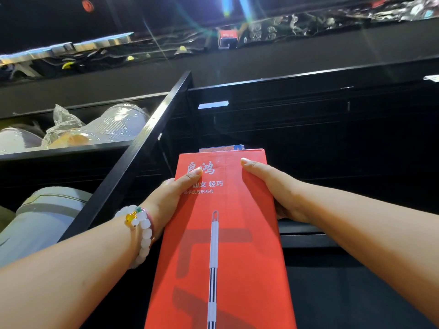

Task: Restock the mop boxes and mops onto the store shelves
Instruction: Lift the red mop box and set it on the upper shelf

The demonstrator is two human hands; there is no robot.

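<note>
**Red mop box goes up to the dark shelf bay**

Both hands hold a long red mop box (221,245) by its upper end, its far edge raised toward the black shelving. The left hand (171,198), with a bead bracelet (140,224) at the wrist, grips the box's left edge, thumb laid flat across the printed face. The right hand (273,188) grips the right edge the same way, thumb on top and fingers wrapped underneath, out of sight. Just beyond the box's far edge a blue-and-white carton (223,147) peeks out, seemingly already in the bay. Left of the box runs a black shelf upright (142,148), and beyond it lie plastic-wrapped goods (99,127) and a grey bucket (45,219).

To do this step well, I would keep the box square to the bay and clear of the upright, slide it in level alongside the carton, and hold on evenly with both hands until the shelf takes the weight.
</note>
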